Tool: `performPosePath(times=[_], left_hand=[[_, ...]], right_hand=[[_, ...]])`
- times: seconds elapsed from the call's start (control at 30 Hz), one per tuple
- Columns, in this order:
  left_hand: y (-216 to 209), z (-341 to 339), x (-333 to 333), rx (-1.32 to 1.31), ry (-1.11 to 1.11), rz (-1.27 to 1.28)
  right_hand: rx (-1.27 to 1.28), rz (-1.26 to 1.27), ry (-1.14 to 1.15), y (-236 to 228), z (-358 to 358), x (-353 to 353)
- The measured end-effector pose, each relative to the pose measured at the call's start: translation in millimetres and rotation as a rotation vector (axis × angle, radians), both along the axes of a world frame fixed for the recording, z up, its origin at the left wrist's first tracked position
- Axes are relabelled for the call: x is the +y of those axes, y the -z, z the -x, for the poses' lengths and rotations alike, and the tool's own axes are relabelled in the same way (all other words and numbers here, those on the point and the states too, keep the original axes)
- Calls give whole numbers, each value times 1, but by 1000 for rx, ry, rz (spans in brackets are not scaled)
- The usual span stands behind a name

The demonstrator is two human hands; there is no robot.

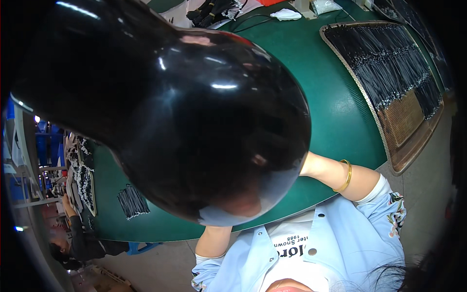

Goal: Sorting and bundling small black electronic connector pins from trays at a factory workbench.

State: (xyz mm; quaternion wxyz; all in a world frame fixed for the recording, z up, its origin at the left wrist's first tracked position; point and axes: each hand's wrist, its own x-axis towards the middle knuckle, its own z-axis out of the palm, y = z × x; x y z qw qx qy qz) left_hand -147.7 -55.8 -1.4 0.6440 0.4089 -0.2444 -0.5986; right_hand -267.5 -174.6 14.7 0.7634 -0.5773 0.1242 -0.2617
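A large glossy black rounded object [214, 121], perhaps a lamp head, fills the middle and upper left of the view and hides both my hands. My right forearm [323, 168], with a gold bangle [346, 176] on it, reaches in from the right and passes behind the black object. My left forearm [214, 239] comes up at the lower middle and is covered at its upper end too. What either hand holds or touches cannot be seen. Left of the black object, a small bundle of short black cables [133, 201] lies on the green table [335, 102].
A brown woven tray [403, 120] with rows of black cables [389, 63] rests at the right edge. More dark cables [214, 12] and a white crumpled piece [286, 14] lie at the back. At far left, another person [82, 238] sits by a cable-filled tray [93, 194].
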Motion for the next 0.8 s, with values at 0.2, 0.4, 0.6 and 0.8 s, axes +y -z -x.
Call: performPosePath(times=[0.2, 0.4, 0.6, 0.8], left_hand=[[0, -1, -2, 9, -36, -2], [-6, -1, 3, -54, 20, 1], [0, 4, -2, -36, 106, 23], [-1, 1, 0, -73, 173, -1]], right_hand=[[-25, -106, -18, 9, -5, -1], [-171, -164, -89, 26, -12, 4], [-74, -396, -143, -1, 0, -2], [19, -346, -41, -11, -5, 1]])
